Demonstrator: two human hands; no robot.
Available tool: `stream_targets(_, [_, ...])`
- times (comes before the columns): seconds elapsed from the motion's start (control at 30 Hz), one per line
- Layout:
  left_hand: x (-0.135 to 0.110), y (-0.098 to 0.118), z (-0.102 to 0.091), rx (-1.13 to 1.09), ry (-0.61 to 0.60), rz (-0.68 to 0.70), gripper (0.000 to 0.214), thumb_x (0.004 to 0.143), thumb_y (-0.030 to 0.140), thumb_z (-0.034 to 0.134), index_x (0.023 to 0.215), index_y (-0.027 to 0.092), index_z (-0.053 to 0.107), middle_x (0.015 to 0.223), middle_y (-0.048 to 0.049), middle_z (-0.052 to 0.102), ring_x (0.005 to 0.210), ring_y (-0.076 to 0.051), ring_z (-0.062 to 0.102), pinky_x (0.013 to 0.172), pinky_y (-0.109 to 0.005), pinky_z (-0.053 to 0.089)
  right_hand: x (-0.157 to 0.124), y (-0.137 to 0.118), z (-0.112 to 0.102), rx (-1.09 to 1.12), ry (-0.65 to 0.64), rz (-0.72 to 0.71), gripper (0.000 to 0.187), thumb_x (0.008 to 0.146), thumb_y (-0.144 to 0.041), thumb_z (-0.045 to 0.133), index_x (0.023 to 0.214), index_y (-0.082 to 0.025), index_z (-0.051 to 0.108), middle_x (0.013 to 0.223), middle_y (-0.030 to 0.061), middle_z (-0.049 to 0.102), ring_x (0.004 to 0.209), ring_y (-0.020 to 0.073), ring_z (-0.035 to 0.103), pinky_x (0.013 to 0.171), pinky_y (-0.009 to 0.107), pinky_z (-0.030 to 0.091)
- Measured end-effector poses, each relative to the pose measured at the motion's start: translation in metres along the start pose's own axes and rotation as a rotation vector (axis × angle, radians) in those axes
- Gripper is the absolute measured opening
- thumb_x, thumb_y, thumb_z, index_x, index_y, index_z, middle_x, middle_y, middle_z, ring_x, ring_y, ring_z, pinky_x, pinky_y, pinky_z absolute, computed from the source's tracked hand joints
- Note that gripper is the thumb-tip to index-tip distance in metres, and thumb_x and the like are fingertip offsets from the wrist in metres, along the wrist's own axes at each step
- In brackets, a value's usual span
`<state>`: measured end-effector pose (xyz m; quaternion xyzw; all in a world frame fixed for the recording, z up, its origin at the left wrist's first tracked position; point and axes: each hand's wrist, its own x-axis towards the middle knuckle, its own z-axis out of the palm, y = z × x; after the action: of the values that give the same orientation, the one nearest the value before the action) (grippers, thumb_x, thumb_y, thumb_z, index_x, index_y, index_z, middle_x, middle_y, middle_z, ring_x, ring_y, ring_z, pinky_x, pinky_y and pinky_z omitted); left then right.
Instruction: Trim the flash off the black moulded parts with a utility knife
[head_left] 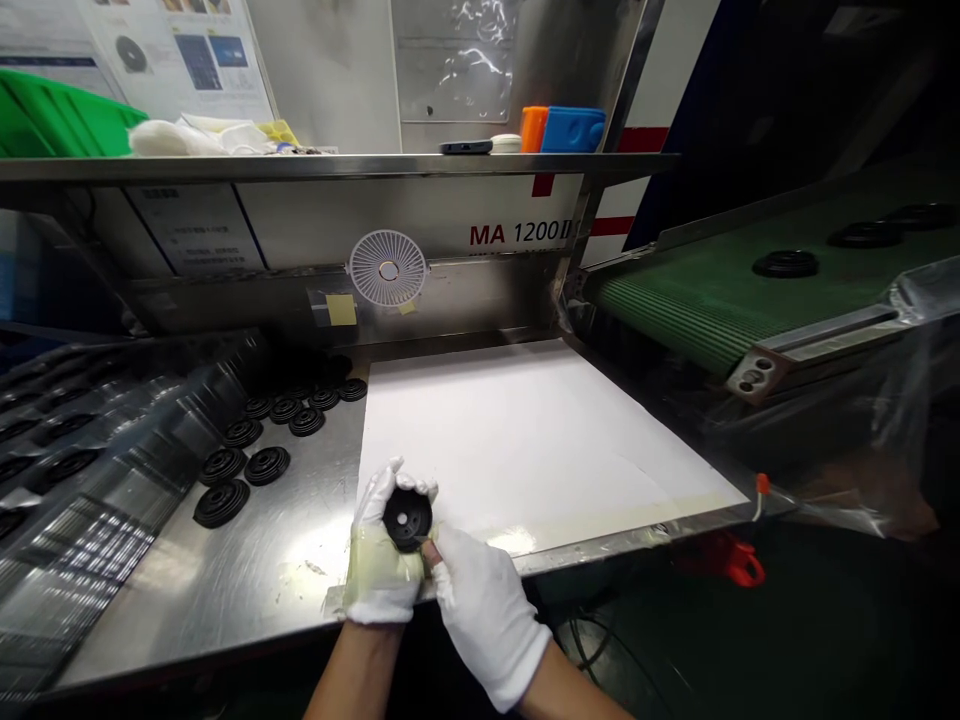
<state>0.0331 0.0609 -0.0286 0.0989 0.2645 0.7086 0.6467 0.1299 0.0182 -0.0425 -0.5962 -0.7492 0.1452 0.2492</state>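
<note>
A white glove with a yellowish palm covers my left hand (381, 565), whose fingers curl around a round black ribbed part (407, 520). The part has a small hole in the middle and is tilted with one flat side towards me. My right hand (487, 605), also in a white glove, is closed right beside it, with thumb and finger at the part's lower right rim. A small dark tip shows at those fingers, too little to name. Both hands are over the front edge of the metal table (247, 570), by a white sheet (525, 440).
Several similar black parts (267, 465) lie on the table's left, beside clear plastic trays (150, 470) of more. A green conveyor belt (697, 300) at right carries black parts. A small fan (388, 268) stands under a metal shelf (360, 168).
</note>
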Motion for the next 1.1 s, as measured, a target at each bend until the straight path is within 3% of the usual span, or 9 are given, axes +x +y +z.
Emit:
stream_targets(0.1, [-0.002, 0.004, -0.001, 0.041, -0.009, 0.039, 0.035, 0.07, 0.008, 0.059, 0.102, 0.019, 0.064, 0.088, -0.0047, 0.064, 0.086, -0.017, 0.062, 0.085, -0.034, 0.052, 0.001, -0.001, -0.001, -0.006, 0.006, -0.014, 0.026, 0.095, -0.028, 0.033, 0.078, -0.024, 0.052, 0.068, -0.0025, 0.062, 0.061, 0.0155, 0.056, 0.055, 0.03, 0.025])
stream_targets(0.17, [-0.002, 0.009, -0.002, 0.062, -0.029, -0.097, 0.039, 0.07, 0.012, 0.055, 0.109, 0.015, 0.062, 0.099, -0.0122, 0.065, 0.091, -0.024, 0.062, 0.08, -0.041, 0.054, 0.004, 0.003, -0.003, -0.02, 0.013, -0.019, 0.024, 0.095, -0.029, 0.035, 0.079, -0.023, 0.053, 0.069, -0.0021, 0.062, 0.061, 0.0157, 0.056, 0.055, 0.031, 0.025])
stream_targets(0.27, [0.0, 0.014, -0.003, 0.057, -0.06, -0.255, 0.04, 0.072, 0.014, 0.054, 0.111, 0.013, 0.061, 0.084, -0.0099, 0.064, 0.076, -0.021, 0.062, 0.071, -0.039, 0.055, 0.008, 0.01, -0.007, -0.008, 0.0, -0.009, 0.019, 0.094, -0.028, 0.037, 0.089, -0.024, 0.056, 0.076, -0.0011, 0.065, 0.065, 0.0164, 0.058, 0.057, 0.03, 0.026])
stream_targets(0.4, [0.001, 0.008, -0.001, 0.042, -0.031, -0.16, 0.021, 0.075, 0.014, 0.062, 0.096, 0.017, 0.064, 0.068, 0.0002, 0.055, 0.066, -0.011, 0.056, 0.07, -0.026, 0.053, 0.007, 0.01, -0.006, -0.032, -0.007, 0.046, 0.02, 0.093, -0.026, 0.038, 0.086, -0.023, 0.056, 0.069, -0.0012, 0.063, 0.061, 0.0162, 0.056, 0.055, 0.03, 0.025])
stream_targets(0.57, [0.0, 0.006, 0.001, 0.06, 0.011, -0.009, 0.019, 0.076, 0.017, 0.061, 0.095, 0.018, 0.065, 0.071, -0.0007, 0.059, 0.071, -0.012, 0.059, 0.081, -0.029, 0.053, 0.0, 0.003, -0.001, 0.028, -0.007, -0.009, 0.024, 0.094, -0.027, 0.034, 0.08, -0.023, 0.054, 0.069, -0.0024, 0.062, 0.061, 0.0148, 0.056, 0.055, 0.03, 0.025])
stream_targets(0.7, [0.002, 0.013, -0.005, 0.094, 0.006, -0.198, 0.033, 0.072, 0.016, 0.055, 0.104, 0.011, 0.064, 0.088, -0.012, 0.065, 0.083, -0.022, 0.063, 0.078, -0.039, 0.054, 0.002, 0.007, -0.002, 0.042, -0.018, -0.004, 0.026, 0.095, -0.03, 0.034, 0.078, -0.023, 0.053, 0.068, -0.0024, 0.061, 0.06, 0.0149, 0.055, 0.055, 0.029, 0.025])
stream_targets(0.77, [0.004, 0.014, -0.008, 0.091, -0.033, -0.274, 0.034, 0.07, 0.015, 0.054, 0.102, 0.01, 0.065, 0.08, -0.0109, 0.064, 0.076, -0.022, 0.062, 0.071, -0.04, 0.055, 0.005, 0.011, -0.004, 0.061, -0.022, -0.005, 0.025, 0.095, -0.03, 0.034, 0.083, -0.023, 0.054, 0.071, -0.0017, 0.063, 0.062, 0.015, 0.056, 0.056, 0.028, 0.027])
stream_targets(0.9, [0.005, 0.009, -0.008, 0.066, -0.03, -0.185, 0.018, 0.073, 0.014, 0.061, 0.09, 0.014, 0.066, 0.066, -0.0005, 0.056, 0.065, -0.013, 0.057, 0.069, -0.029, 0.053, 0.006, 0.013, -0.006, 0.035, -0.024, 0.027, 0.023, 0.094, -0.028, 0.035, 0.084, -0.023, 0.055, 0.071, -0.0015, 0.062, 0.062, 0.0152, 0.055, 0.056, 0.028, 0.027])
stream_targets(1.1, [0.001, 0.007, 0.0, 0.053, 0.036, -0.052, 0.015, 0.071, 0.015, 0.067, 0.086, 0.017, 0.066, 0.066, 0.0014, 0.055, 0.064, -0.011, 0.056, 0.071, -0.027, 0.054, -0.001, 0.004, 0.0, 0.014, -0.034, -0.003, 0.021, 0.093, -0.028, 0.037, 0.078, -0.024, 0.052, 0.067, -0.0026, 0.061, 0.06, 0.0153, 0.053, 0.055, 0.029, 0.024])
